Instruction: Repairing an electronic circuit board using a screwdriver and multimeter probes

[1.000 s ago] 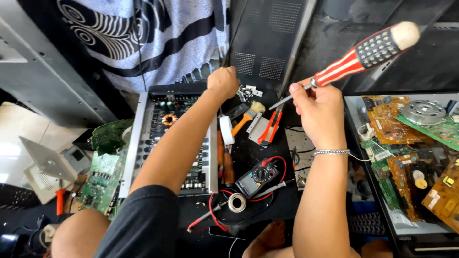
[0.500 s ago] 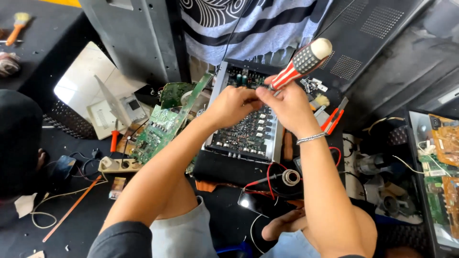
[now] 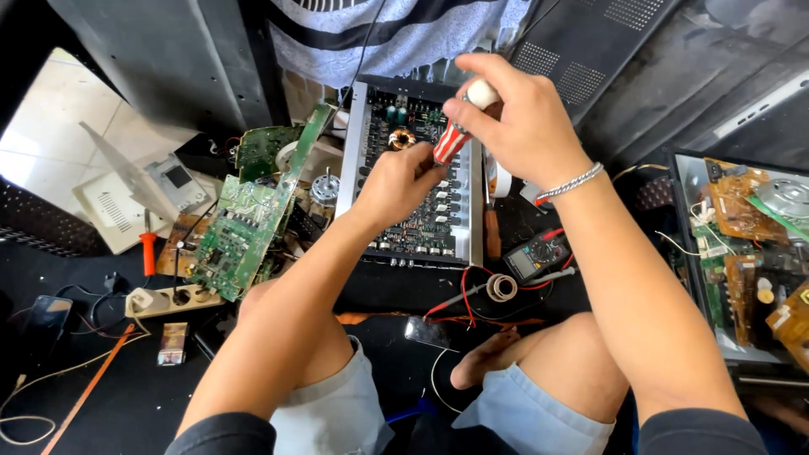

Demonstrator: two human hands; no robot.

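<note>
Right hand (image 3: 527,118) fingers closed around a red-and-white striped screwdriver (image 3: 459,126), held upright over the open amplifier (image 3: 417,173). Left hand (image 3: 396,181) fingers curled shut at the screwdriver's lower shaft, resting on the circuit board inside. Multimeter (image 3: 535,257) just right of the amplifier; loose green board (image 3: 249,223) propped to its left.

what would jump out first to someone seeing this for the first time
The two hands at top centre: the right hand grips a red-and-white striped screwdriver from above, and the left hand steadies its shaft over an opened amplifier chassis packed with components. To the left, a green circuit board leans tilted among loose parts, and a multimeter with red leads lies just right of the chassis.
</note>
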